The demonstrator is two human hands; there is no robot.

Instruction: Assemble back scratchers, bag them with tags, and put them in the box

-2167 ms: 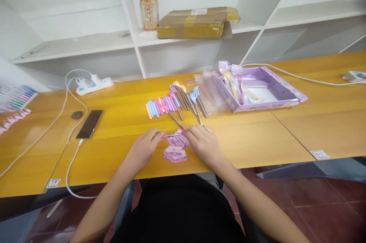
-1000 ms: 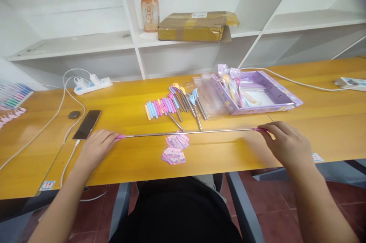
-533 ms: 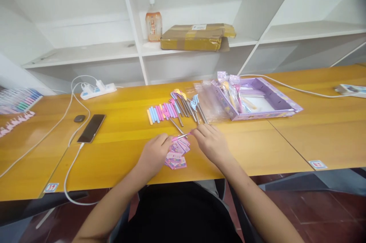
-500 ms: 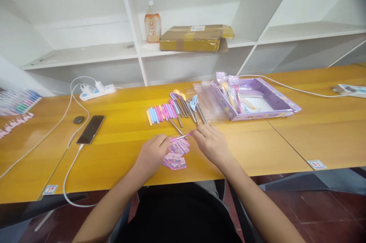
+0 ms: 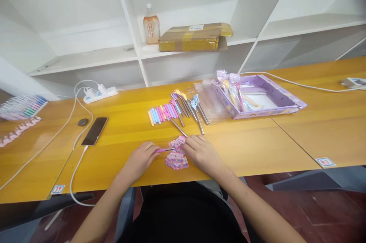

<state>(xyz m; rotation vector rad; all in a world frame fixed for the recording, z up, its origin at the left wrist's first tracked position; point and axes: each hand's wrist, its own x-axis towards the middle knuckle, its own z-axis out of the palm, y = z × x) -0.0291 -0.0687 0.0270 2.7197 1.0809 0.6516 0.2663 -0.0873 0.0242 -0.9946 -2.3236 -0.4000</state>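
Both hands hold one telescopic back scratcher (image 5: 169, 149), a metal rod with a pink handle, level above a pile of pink printed cards (image 5: 176, 161). My left hand (image 5: 142, 158) is closed on the pink handle end. Around the other end, my right hand (image 5: 201, 154) is closed and hides most of the head. Just beyond lie several back scratchers (image 5: 183, 106) with hand-shaped heads in blue, yellow and pink and bare metal rods. A row of coloured handle sleeves (image 5: 156, 115) lies to their left.
A purple tray (image 5: 287, 87) holds bagged back scratchers, with clear plastic bags (image 5: 210, 100) beside it. On the left are a phone (image 5: 96, 131), a black mouse-like object (image 5: 83, 122) and a power strip (image 5: 101, 93). A cardboard box (image 5: 191, 41) and bottle (image 5: 151, 27) stand on the shelf.
Both hands have moved left and nearer to me with the back scratcher. It now lies more level, with more pink handle showing beside my left hand. The view has shifted slightly.
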